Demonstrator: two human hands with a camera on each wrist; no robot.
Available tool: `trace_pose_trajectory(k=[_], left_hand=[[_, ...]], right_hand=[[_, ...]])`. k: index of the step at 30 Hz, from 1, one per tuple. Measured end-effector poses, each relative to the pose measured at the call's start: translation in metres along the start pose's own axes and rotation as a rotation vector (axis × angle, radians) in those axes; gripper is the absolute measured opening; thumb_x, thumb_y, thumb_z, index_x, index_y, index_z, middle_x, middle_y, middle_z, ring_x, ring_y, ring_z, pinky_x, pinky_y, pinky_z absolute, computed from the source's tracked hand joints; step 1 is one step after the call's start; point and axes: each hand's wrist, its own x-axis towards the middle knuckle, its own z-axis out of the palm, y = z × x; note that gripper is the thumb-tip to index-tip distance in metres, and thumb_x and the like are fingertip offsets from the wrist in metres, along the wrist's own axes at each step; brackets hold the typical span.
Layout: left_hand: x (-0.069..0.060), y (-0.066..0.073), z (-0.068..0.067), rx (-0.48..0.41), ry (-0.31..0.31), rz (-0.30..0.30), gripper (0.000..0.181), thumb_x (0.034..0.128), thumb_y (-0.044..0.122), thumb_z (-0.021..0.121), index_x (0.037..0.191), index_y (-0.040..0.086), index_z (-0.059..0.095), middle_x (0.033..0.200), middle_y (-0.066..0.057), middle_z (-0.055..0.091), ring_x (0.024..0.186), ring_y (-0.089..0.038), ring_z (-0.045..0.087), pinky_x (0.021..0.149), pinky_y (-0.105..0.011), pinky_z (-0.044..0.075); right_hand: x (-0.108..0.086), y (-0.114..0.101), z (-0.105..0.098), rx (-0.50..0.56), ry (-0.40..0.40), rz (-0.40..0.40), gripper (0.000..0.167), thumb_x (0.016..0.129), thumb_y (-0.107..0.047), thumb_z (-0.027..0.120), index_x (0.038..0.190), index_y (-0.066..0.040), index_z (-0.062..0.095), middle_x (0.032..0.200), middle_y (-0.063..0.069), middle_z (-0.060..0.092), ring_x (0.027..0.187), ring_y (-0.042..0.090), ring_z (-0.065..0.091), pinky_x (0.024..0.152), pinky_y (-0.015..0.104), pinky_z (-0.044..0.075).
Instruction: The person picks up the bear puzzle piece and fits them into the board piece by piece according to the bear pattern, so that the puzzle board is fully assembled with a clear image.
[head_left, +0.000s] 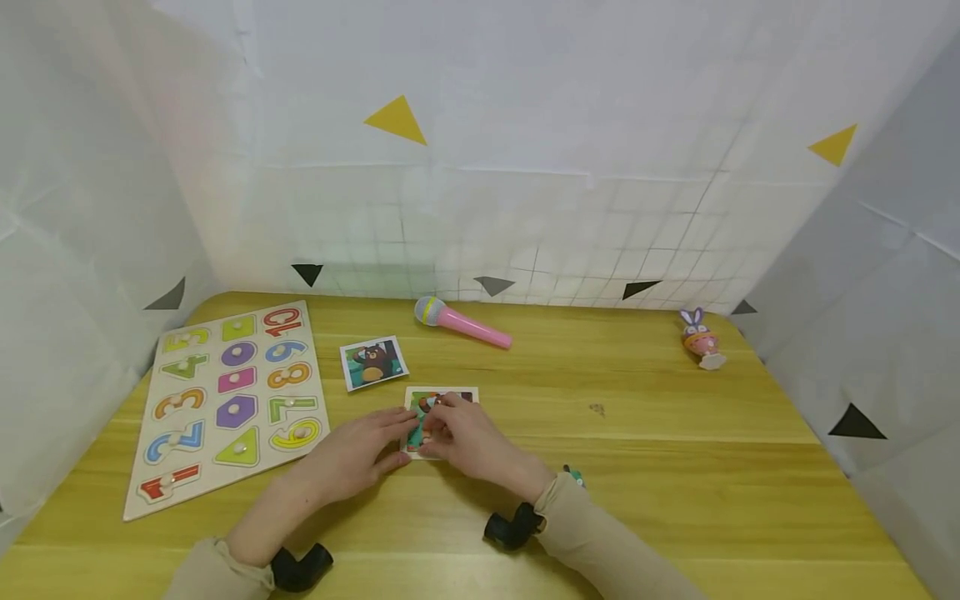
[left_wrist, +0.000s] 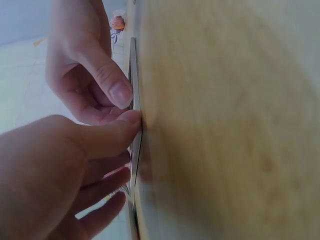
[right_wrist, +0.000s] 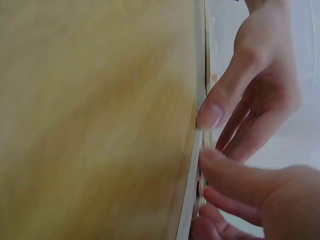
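A small picture puzzle board [head_left: 472,391] with a pale border lies flat in front of me, its bear picture partly covered by my hands. My left hand [head_left: 360,450] rests at its left edge, thumb by the near corner and fingers fairly straight. Over the picture, my right hand [head_left: 472,437] has curled fingers and pinches what looks like a small puzzle piece, mostly hidden under the fingertips. Seen from the right wrist, the right thumb [right_wrist: 235,175] sits at the board's edge, close to the left thumb [right_wrist: 212,115].
Left stands a wooden number puzzle [head_left: 315,367] with knobbed pieces. A bear picture card [head_left: 372,363] lies behind my hands, near a pink toy microphone [head_left: 468,325]. A bunny figure [head_left: 701,340] is at far right. A teal piece [head_left: 574,476] shows beside my right sleeve.
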Motion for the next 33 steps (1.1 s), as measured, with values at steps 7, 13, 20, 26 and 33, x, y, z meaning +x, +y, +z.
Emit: trace_pose_trajectory(k=[7,13,20,26,33], left_hand=[[0.000,0.005,-0.002,0.066,0.014,0.104,0.039,0.0986,0.020,0.064,0.135,0.006,0.063,0.146,-0.010,0.056,0.132,-0.032,0.055,0.102,-0.049,0.050],[0.001,0.007,0.000,0.083,0.019,0.119,0.038,0.0987,0.018,0.064,0.134,0.006,0.064,0.145,-0.009,0.056,0.132,-0.031,0.055,0.103,-0.047,0.049],[0.003,0.009,0.001,0.126,0.023,0.136,0.038,0.0984,0.017,0.064,0.135,0.010,0.064,0.141,-0.009,0.060,0.126,-0.030,0.060,0.098,-0.046,0.053],[0.003,0.010,0.003,0.148,0.022,0.129,0.038,0.0983,0.016,0.064,0.136,0.010,0.064,0.143,-0.010,0.059,0.124,-0.031,0.061,0.094,-0.046,0.055],[0.002,0.010,0.003,0.144,0.023,0.115,0.040,0.0982,0.015,0.063,0.138,0.009,0.061,0.143,-0.011,0.058,0.114,-0.033,0.066,0.088,-0.046,0.058]], right_hand=[[0.001,0.006,-0.009,0.074,-0.027,0.056,0.017,0.085,-0.011,0.080,0.098,-0.004,0.072,0.093,0.007,0.063,0.082,0.019,0.061,0.072,0.024,0.050],[-0.001,0.009,-0.016,0.085,-0.020,0.121,0.016,0.086,-0.009,0.078,0.101,-0.005,0.072,0.094,0.007,0.064,0.083,0.021,0.060,0.070,0.026,0.049],[0.000,0.012,-0.015,0.034,-0.008,0.129,0.011,0.088,-0.009,0.076,0.098,-0.006,0.070,0.093,0.005,0.062,0.084,0.021,0.061,0.073,0.029,0.049],[-0.001,0.015,-0.010,0.008,0.024,0.081,0.011,0.089,-0.010,0.075,0.098,-0.006,0.068,0.093,0.006,0.062,0.084,0.020,0.060,0.075,0.031,0.050],[-0.002,0.018,-0.008,0.013,0.050,0.065,0.013,0.091,-0.012,0.074,0.100,-0.006,0.067,0.094,0.006,0.061,0.084,0.018,0.059,0.075,0.031,0.050]])
